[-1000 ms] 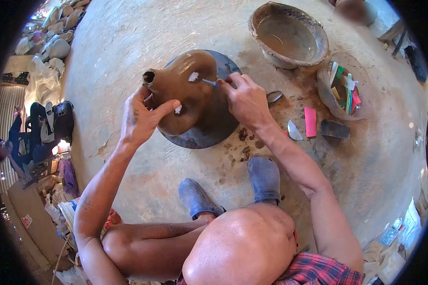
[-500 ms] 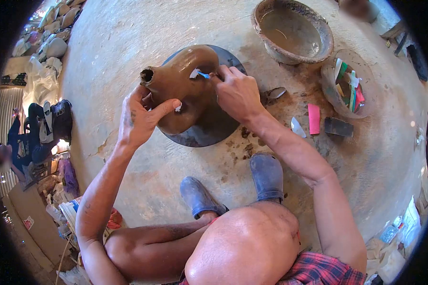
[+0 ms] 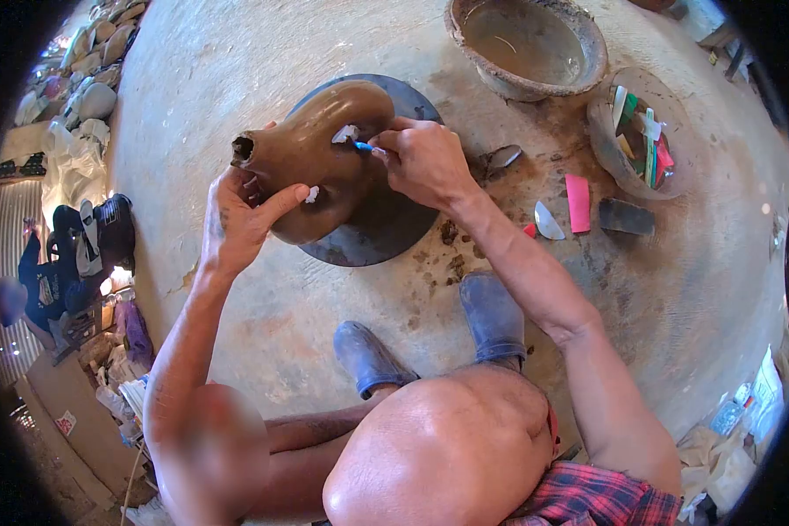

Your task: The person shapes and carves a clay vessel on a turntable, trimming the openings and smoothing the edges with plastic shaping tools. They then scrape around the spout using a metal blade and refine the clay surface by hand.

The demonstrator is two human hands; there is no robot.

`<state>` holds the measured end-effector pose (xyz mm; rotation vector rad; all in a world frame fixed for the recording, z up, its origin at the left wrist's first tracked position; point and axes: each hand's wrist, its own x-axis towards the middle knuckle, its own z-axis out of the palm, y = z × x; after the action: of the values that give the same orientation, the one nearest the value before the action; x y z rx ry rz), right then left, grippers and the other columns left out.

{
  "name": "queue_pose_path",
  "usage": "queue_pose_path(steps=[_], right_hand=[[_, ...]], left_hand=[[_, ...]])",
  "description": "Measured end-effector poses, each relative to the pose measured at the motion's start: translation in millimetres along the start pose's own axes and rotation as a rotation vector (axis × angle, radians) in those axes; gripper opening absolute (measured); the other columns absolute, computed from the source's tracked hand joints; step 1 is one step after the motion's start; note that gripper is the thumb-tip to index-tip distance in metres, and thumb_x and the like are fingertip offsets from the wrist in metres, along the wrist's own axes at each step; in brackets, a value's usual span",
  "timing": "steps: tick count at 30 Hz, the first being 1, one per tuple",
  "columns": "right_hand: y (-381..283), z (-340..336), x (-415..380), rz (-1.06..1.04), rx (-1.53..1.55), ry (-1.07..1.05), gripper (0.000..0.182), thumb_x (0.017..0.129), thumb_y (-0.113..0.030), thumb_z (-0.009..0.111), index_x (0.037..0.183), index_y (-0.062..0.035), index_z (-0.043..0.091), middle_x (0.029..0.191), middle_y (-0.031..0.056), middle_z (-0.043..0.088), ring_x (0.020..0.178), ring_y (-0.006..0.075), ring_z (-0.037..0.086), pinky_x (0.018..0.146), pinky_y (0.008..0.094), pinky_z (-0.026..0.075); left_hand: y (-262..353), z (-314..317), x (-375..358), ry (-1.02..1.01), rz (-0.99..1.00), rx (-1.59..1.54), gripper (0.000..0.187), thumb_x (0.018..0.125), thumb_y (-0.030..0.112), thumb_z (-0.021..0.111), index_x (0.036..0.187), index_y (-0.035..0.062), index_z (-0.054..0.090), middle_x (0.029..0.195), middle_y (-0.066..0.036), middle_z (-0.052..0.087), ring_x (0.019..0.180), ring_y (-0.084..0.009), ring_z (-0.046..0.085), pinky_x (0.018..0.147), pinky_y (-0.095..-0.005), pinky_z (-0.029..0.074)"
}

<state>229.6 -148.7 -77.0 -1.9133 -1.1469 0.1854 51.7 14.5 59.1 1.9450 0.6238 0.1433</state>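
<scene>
A brown, curved clay vessel (image 3: pixel 324 158) with an open, ragged spout at its left end rests on a dark round disc (image 3: pixel 381 232). My left hand (image 3: pixel 241 210) grips the vessel's lower left side, its thumb beside a white patch (image 3: pixel 312 194). In my right hand (image 3: pixel 425 162) is a small blue tool (image 3: pixel 365 147), pinched between the fingers. The tool's tip is close to a second white patch (image 3: pixel 345 134) on the vessel's upper side. Some of my left fingers are hidden behind the clay.
A rough basin of murky water (image 3: pixel 526 48) stands at the upper right. Below it are a round container of tools (image 3: pixel 600 131), a pink piece (image 3: pixel 578 203), a white piece (image 3: pixel 548 221) and a dark block (image 3: pixel 626 216). Blue clogs (image 3: pixel 493 316) are on my feet.
The tool tip has moved off the upper white patch to its lower right edge. The view has shifted slightly, and more of that patch shows.
</scene>
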Motion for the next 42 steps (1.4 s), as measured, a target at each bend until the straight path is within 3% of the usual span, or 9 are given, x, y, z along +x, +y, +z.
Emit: queue_pose_path(steps=[12, 15, 19, 21, 31, 33, 34, 36, 42], right_hand=[[-5.2, 14.7, -11.8, 0.096, 0.267, 0.080, 0.016, 0.092, -0.020, 0.073, 0.099, -0.0098, 0.082, 0.096, 0.0153, 0.075, 0.090, 0.0406, 0.072, 0.081, 0.0508, 0.058], [-9.7, 12.9, -12.7, 0.111, 0.308, 0.087, 0.016, 0.092, -0.019, 0.073, 0.098, -0.0085, 0.082, 0.094, 0.0162, 0.074, 0.089, 0.0412, 0.072, 0.080, 0.0512, 0.058], [-14.4, 15.0, -14.1, 0.113, 0.361, 0.114, 0.015, 0.091, -0.017, 0.073, 0.097, -0.0064, 0.082, 0.092, 0.0184, 0.074, 0.087, 0.0421, 0.072, 0.079, 0.0510, 0.058], [-17.5, 14.9, -14.8, 0.083, 0.400, 0.154, 0.015, 0.089, -0.014, 0.073, 0.097, -0.0045, 0.081, 0.091, 0.0206, 0.073, 0.085, 0.0424, 0.072, 0.078, 0.0498, 0.057], [-37.6, 13.3, -22.4, 0.169, 0.600, 0.229, 0.017, 0.091, -0.011, 0.072, 0.100, 0.0001, 0.080, 0.091, 0.0250, 0.072, 0.085, 0.0429, 0.072, 0.077, 0.0479, 0.057], [-31.4, 18.3, -27.7, 0.146, 0.417, 0.259, 0.019, 0.097, -0.010, 0.069, 0.109, 0.0026, 0.077, 0.086, 0.0191, 0.073, 0.073, 0.0297, 0.070, 0.069, 0.0395, 0.054], [-29.8, 17.7, -28.2, 0.143, 0.416, 0.259, 0.019, 0.097, -0.010, 0.069, 0.109, 0.0026, 0.077, 0.086, 0.0191, 0.073, 0.073, 0.0297, 0.070, 0.069, 0.0395, 0.054], [-28.3, 16.0, -30.6, 0.394, 0.463, 0.204, 0.022, 0.102, -0.014, 0.065, 0.112, 0.0028, 0.076, 0.082, 0.0213, 0.071, 0.070, 0.0309, 0.068, 0.069, 0.0414, 0.053], [-23.9, 24.7, -25.2, 0.495, 0.415, 0.136, 0.027, 0.105, -0.019, 0.061, 0.108, 0.0037, 0.074, 0.079, 0.0230, 0.068, 0.069, 0.0309, 0.068, 0.070, 0.0426, 0.052]], left_hand=[[-5.9, -4.4, 1.5, -0.039, 0.024, -0.025, 0.073, 0.092, 0.002, 0.081, 0.156, -0.0014, 0.046, 0.139, -0.013, 0.067, 0.124, -0.0199, 0.064, 0.110, -0.0375, 0.051], [-7.9, -5.4, 2.2, -0.034, 0.049, -0.005, 0.078, 0.092, 0.004, 0.082, 0.159, 0.0014, 0.042, 0.132, -0.012, 0.070, 0.117, -0.0194, 0.069, 0.101, -0.0368, 0.057], [-9.2, -5.2, 2.4, -0.037, 0.063, -0.018, 0.079, 0.091, 0.005, 0.083, 0.159, 0.0020, 0.042, 0.133, -0.012, 0.070, 0.117, -0.0194, 0.068, 0.101, -0.0371, 0.057], [-7.5, -4.9, 1.3, -0.022, 0.020, -0.032, 0.072, 0.090, 0.002, 0.082, 0.154, -0.0005, 0.049, 0.138, -0.013, 0.067, 0.123, -0.0205, 0.065, 0.108, -0.0374, 0.052], [-4.8, -2.8, 0.8, -0.017, 0.025, -0.032, 0.064, 0.090, 0.003, 0.083, 0.149, 0.0008, 0.055, 0.134, -0.012, 0.069, 0.121, -0.0198, 0.066, 0.106, -0.0363, 0.053], [-4.5, -3.3, 0.6, -0.016, 0.036, -0.028, 0.060, 0.090, 0.004, 0.083, 0.145, 0.0005, 0.058, 0.131, -0.011, 0.071, 0.118, -0.0197, 0.067, 0.104, -0.0361, 0.054], [-3.5, -3.2, 0.7, -0.014, 0.038, -0.028, 0.060, 0.090, 0.004, 0.083, 0.145, 0.0005, 0.058, 0.131, -0.011, 0.071, 0.118, -0.0197, 0.067, 0.104, -0.0361, 0.054], [-2.2, -2.0, 0.2, 0.007, 0.016, 0.008, 0.056, 0.090, 0.005, 0.084, 0.141, 0.0005, 0.062, 0.129, -0.011, 0.072, 0.116, -0.0194, 0.068, 0.103, -0.0361, 0.054], [-1.2, 0.4, 0.1, 0.019, 0.027, -0.032, 0.051, 0.090, 0.007, 0.084, 0.137, -0.0002, 0.064, 0.126, -0.012, 0.073, 0.114, -0.0195, 0.068, 0.101, -0.0357, 0.055]])
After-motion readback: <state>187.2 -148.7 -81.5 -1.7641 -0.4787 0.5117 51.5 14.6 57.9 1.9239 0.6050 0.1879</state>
